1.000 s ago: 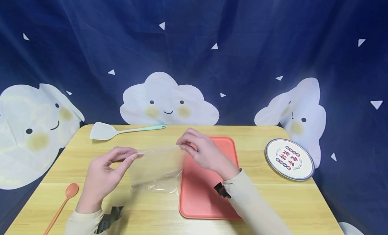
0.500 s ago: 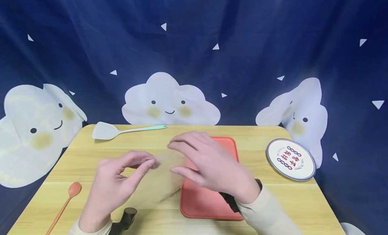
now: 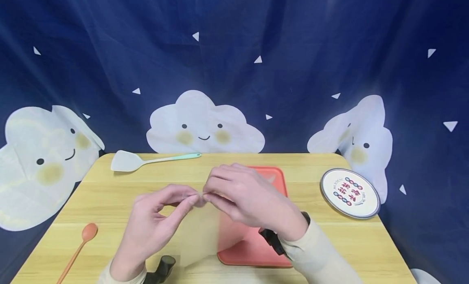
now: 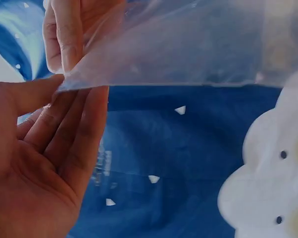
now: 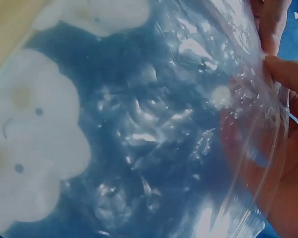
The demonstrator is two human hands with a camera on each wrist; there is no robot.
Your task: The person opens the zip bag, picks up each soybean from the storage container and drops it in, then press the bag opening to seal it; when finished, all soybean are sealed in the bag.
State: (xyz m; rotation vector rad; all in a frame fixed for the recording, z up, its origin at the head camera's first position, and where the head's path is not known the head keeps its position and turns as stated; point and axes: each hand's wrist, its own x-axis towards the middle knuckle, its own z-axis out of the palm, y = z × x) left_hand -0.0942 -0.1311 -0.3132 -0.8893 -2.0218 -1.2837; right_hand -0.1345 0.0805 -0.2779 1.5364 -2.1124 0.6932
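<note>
A clear plastic zip bag [image 3: 199, 239] hangs between my two hands, left of the middle of the table. My left hand [image 3: 157, 223] pinches its upper edge between thumb and fingertips. Right beside it, my right hand [image 3: 249, 198] pinches the same edge, so the fingertips of both hands nearly meet. In the left wrist view the bag [image 4: 188, 44] stretches off to the right from the pinch. The right wrist view shows the bag [image 5: 154, 129] wrinkled and shiny, with zip ridges along the side near the fingers. Nothing shows inside it.
A red tray [image 3: 256, 251] lies under my right forearm, partly behind the bag. Along the back edge of the table rests a white spatula [image 3: 126, 161] with a mint handle. An orange spoon [image 3: 89, 233] lies at left, a round printed plate [image 3: 351, 208] at right.
My right hand let go of the bag's far corner, opened, and moved in to pinch the edge beside my left hand. The left hand shifted right, and the bag now hangs downward.
</note>
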